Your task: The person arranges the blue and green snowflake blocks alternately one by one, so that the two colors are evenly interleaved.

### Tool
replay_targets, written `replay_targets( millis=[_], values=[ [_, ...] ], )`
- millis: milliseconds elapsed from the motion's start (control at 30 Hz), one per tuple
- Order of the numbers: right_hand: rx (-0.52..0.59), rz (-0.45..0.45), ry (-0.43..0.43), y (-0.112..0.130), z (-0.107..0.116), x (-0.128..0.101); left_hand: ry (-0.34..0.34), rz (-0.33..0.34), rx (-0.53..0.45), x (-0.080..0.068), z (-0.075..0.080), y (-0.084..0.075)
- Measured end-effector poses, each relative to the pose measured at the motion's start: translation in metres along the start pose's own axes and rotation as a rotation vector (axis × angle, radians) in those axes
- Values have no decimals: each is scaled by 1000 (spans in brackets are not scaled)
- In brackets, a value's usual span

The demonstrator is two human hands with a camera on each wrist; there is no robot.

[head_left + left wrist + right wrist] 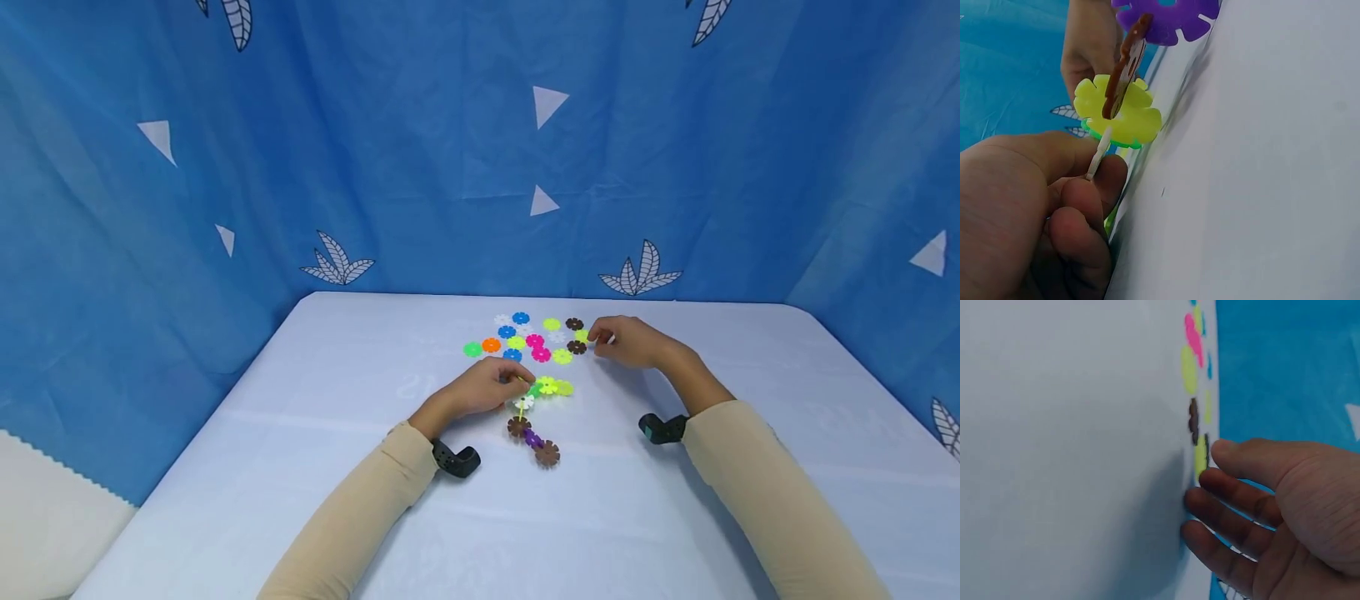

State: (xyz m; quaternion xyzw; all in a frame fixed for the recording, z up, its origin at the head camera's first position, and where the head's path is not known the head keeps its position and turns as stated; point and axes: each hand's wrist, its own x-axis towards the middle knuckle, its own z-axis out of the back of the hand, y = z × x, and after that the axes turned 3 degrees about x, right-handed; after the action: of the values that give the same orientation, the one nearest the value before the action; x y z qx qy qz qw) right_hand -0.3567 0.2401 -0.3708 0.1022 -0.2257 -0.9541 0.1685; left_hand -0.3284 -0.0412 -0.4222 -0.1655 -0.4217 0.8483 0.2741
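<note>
Nearest the head camera, the left hand (pixel 480 389) pinches a white disc (pixel 1099 153) edge-on between thumb and fingers; this disc belongs to a joined chain of snowflake discs (pixel 534 417) lying on the table (pixel 300 467). Beyond it, the right hand (pixel 626 342) rests with fingers relaxed and slightly spread, fingertips (pixel 1200 509) touching the table beside a yellow-green disc (pixel 1200 457) at the edge of the loose discs (pixel 525 340).

We see a pale tabletop (pixel 315 467) enclosed by a blue curtain (pixel 420 150) printed with white leaves and triangles. A white cloth (pixel 45 517) lies at lower left, beside the tabletop.
</note>
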Motion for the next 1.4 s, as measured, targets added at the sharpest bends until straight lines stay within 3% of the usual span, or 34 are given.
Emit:
replay_targets(
  millis=[200, 367, 533, 733, 967, 1167, 1400],
  values=[
    [-62, -77, 6, -4, -5, 24, -10, -4, 37, -2, 4, -3],
    [-106, -136, -7, 0, -10, 30, 1, 1, 30, -3, 5, -4],
    [-99, -163, -29, 0, -9, 23, -7, 38, 55, -2, 6, -4],
    [-59, -191, -41, -1, -10, 7, -42, 33, 100, 0, 7, -3],
    [1, -226, -141, -2, -17, -5, -57, 32, 112, 0, 6, -2],
    [147, -189, -125, -4, -22, -16, -49, 26, 99, -1, 5, -2],
    [392, -156, 62, 8, -27, -22, -52, 26, 77, 0, 6, -2]
  ],
)
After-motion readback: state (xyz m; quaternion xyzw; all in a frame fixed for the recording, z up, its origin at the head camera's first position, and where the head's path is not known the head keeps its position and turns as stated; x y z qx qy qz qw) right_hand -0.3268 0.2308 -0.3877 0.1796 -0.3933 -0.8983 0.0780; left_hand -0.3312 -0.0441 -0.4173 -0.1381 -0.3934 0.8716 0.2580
